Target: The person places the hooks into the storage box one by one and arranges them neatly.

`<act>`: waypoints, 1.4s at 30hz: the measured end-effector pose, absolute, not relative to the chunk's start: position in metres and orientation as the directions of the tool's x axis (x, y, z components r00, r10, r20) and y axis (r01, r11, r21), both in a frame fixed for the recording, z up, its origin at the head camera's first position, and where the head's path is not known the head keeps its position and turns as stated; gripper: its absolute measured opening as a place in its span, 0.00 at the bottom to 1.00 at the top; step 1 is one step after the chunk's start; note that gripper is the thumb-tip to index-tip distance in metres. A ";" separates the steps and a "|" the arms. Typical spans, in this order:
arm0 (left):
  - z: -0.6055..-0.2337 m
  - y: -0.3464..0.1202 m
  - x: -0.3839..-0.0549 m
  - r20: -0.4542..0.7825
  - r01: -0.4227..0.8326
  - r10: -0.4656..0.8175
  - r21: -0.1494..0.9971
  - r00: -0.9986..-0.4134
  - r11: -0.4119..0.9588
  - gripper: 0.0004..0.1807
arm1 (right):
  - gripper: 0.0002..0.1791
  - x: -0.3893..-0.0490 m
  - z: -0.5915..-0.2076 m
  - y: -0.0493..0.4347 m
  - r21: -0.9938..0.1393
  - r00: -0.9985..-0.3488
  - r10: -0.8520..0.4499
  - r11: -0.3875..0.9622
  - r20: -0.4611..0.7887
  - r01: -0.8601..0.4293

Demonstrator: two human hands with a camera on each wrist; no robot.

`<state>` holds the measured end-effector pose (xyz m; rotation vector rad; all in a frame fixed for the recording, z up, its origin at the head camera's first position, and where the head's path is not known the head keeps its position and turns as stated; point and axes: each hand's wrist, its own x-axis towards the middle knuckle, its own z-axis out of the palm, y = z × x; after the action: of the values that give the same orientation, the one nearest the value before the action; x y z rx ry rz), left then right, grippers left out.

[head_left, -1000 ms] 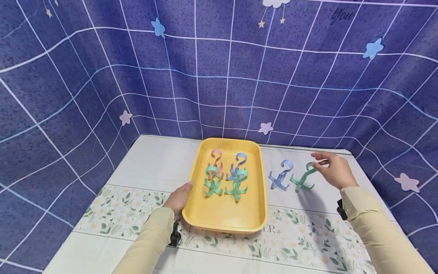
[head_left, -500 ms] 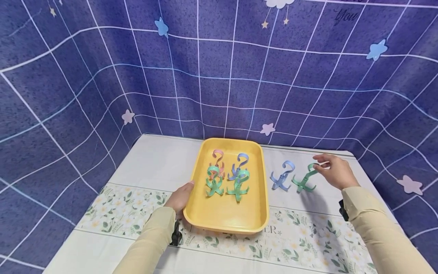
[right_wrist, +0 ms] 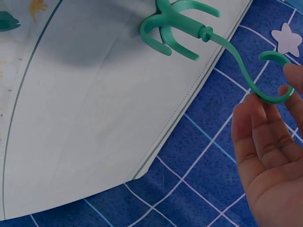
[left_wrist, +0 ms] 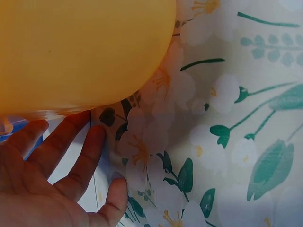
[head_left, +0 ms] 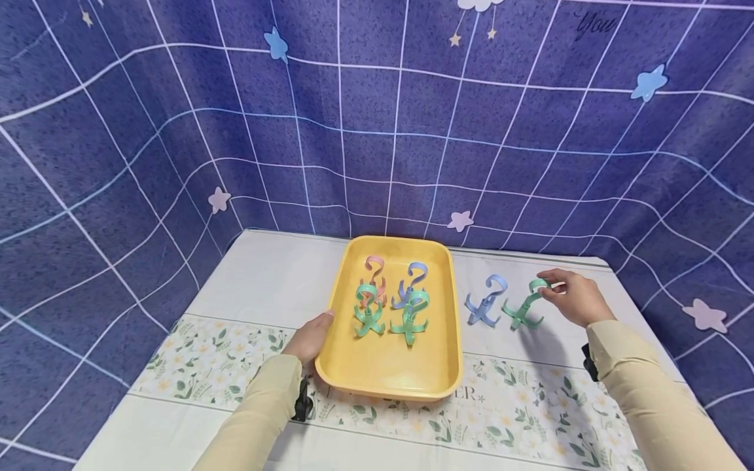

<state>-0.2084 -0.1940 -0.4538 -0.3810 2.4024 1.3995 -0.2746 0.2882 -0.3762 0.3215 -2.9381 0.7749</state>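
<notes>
My right hand [head_left: 574,297] pinches the curved top of a green claw hanger [head_left: 523,313] between thumb and fingers, right of the tray. In the right wrist view, the hanger's prongs [right_wrist: 182,23] point away from the hand, over the white cloth. Just left of it stands a blue claw hanger [head_left: 484,309]. My left hand [head_left: 307,340] rests against the left side of the yellow tray [head_left: 389,373]. In the left wrist view, its extended fingers [left_wrist: 85,161] meet the tray's lower side; the thumb is hidden there.
Inside the tray stand a pink hanger [head_left: 373,288], a blue hanger [head_left: 412,284] and two green hangers, one at the left [head_left: 369,317]. A floral band [head_left: 224,363] crosses the white tablecloth [head_left: 277,271]. Behind the table hangs a purple grid curtain [head_left: 377,131].
My right fingers have shifted slightly on the green hanger's curved top, which shows more plainly now. The hanger stays in about the same spot. The left hand and tray are still.
</notes>
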 end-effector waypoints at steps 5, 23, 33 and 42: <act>-0.452 -0.193 -0.208 -0.416 -0.391 -0.056 0.792 -0.908 0.468 0.36 | 0.19 -0.275 -0.379 0.288 -0.487 -0.978 -0.156 0.849 0.137 -0.204; -0.452 -0.191 -0.208 -0.405 -0.384 -0.062 0.793 -0.912 0.472 0.35 | 0.14 -0.269 -0.392 0.288 -0.515 -0.963 -0.086 0.831 0.255 -0.211; -0.451 -0.191 -0.208 -0.389 -0.365 -0.069 0.768 -0.919 0.527 0.36 | 0.15 -0.266 -0.390 0.287 -0.515 -0.960 -0.082 0.830 0.268 -0.215; -0.451 -0.192 -0.208 -0.386 -0.360 -0.069 0.763 -0.920 0.538 0.37 | 0.14 -0.265 -0.386 0.286 -0.511 -0.951 -0.088 0.827 0.298 -0.236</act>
<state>-0.2083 -0.1923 -0.4506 -0.3555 2.4694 1.3295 -0.2654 0.2861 -0.3861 0.2483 -2.7475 0.8178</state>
